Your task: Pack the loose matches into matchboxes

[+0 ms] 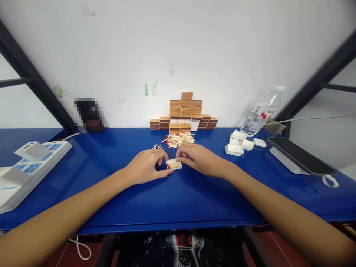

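Observation:
A small white matchbox tray [181, 167] rests on the blue desk, with red-tipped matches [174, 165] lying lengthwise in it. My left hand [147, 165] grips its left end between thumb and fingers. Over the tray's right part, my right hand [198, 157] is closed in a pinch, thumb tip above the matches; what lies between its fingertips is too small to tell. Just beyond the hands is a loose pile of matches [179, 139]. A few more matches [158, 147] lie behind my left hand, partly hidden by it.
Matchboxes [187, 111] are stacked against the wall. At right are white trays [235, 149], an earbud case [259, 142], a tilted water bottle [261, 113] and a phone [302, 154] on a stand. A power strip [36, 163] sits at left, near a blurred dark object [90, 115].

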`<state>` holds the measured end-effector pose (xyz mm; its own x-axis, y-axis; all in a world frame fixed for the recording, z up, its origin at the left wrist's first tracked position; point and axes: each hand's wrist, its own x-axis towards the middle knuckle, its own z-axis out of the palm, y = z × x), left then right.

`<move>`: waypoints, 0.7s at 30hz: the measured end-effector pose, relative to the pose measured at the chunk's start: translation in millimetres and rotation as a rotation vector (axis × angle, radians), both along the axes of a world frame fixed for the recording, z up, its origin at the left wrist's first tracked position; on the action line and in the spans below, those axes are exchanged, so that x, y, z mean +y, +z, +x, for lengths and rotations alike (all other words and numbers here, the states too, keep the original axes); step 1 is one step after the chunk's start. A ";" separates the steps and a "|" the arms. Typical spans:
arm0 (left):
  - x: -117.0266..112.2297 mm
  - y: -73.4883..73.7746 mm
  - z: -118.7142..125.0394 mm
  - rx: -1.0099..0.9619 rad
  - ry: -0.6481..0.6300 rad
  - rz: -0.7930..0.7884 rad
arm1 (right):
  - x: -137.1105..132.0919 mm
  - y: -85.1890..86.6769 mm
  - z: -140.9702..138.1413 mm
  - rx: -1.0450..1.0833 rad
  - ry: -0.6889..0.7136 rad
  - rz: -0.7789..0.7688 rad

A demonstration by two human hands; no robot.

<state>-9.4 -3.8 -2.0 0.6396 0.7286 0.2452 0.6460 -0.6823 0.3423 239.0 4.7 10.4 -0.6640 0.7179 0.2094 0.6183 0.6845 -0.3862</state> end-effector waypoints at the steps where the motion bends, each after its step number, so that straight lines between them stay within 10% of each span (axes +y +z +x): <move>1: -0.6 0.9 0.4 -0.005 -0.003 -0.004 | 3.5 1.5 4.9 0.003 -0.019 0.024; 11: -1.8 2.2 1.0 0.001 -0.061 -0.019 | 40.7 2.8 55.3 -0.124 -0.007 -0.058; 21: -2.1 1.2 1.4 0.010 -0.041 -0.027 | 37.4 -13.0 27.6 -0.082 -0.091 -0.032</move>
